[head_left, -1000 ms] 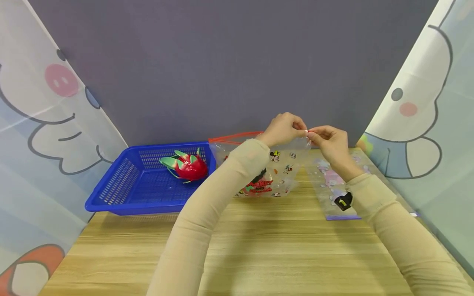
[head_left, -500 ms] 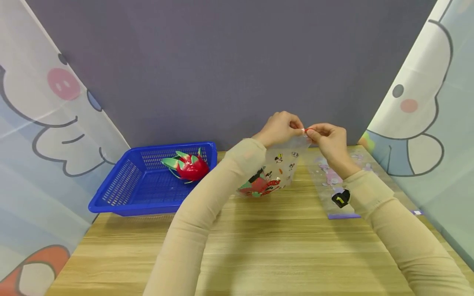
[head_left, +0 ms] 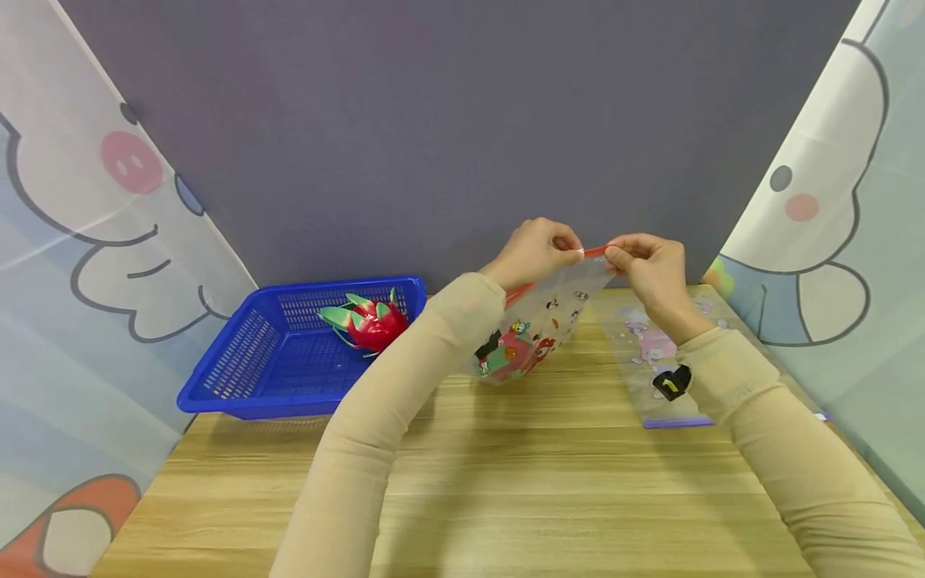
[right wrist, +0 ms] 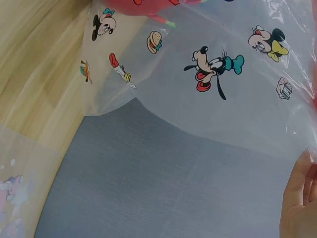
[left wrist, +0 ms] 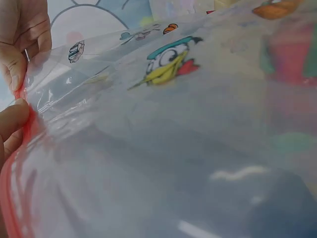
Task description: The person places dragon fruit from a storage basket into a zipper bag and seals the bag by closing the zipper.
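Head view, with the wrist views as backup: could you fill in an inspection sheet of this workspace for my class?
Surface: wood-grain table, visible parts dry-looking.
Job's things: clear bag with cartoon prints and a red top strip, held up; something red and green shows through it.
Clutter: purple-edged bag lying flat; blue basket holding a red fruit.
Hands: left hand and right hand both pinch the red strip.
Cables: nothing seen.
Surroundings: dark grey backdrop; cartoon panels either side.
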### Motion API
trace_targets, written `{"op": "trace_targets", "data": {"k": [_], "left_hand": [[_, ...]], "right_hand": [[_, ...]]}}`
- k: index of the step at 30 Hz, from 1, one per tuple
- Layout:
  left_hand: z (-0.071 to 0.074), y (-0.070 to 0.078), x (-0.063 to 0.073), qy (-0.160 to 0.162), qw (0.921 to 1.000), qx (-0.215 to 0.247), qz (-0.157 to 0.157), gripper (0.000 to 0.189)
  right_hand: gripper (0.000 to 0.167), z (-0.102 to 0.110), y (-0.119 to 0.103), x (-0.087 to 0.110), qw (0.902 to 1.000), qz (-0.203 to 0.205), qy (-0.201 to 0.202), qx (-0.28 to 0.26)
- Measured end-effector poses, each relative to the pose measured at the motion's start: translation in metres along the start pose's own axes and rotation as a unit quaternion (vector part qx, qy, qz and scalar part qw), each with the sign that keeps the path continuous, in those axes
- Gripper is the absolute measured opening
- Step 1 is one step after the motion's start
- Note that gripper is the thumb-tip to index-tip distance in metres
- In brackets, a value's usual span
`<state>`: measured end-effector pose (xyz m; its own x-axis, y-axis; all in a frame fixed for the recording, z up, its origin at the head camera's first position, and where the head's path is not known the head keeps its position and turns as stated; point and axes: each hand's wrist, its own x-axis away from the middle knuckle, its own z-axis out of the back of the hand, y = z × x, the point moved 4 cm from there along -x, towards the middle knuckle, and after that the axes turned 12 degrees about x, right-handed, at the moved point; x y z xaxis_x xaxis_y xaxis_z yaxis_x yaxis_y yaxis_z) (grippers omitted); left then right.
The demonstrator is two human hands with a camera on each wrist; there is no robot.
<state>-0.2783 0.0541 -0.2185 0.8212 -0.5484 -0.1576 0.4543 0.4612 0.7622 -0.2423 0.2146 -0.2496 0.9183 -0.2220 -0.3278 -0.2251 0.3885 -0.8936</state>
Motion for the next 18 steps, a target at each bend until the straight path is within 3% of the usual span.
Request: {"op": "trace_targets", "data": {"k": [18], "left_hand": [[0.020,-0.016,0.013,0.010,0.9987,0.049,-0.007,0.016]], "right_hand": [[0.013,0.002,-0.011,-0.003,1.0000,0.009,-0.003,-0.003]]}}
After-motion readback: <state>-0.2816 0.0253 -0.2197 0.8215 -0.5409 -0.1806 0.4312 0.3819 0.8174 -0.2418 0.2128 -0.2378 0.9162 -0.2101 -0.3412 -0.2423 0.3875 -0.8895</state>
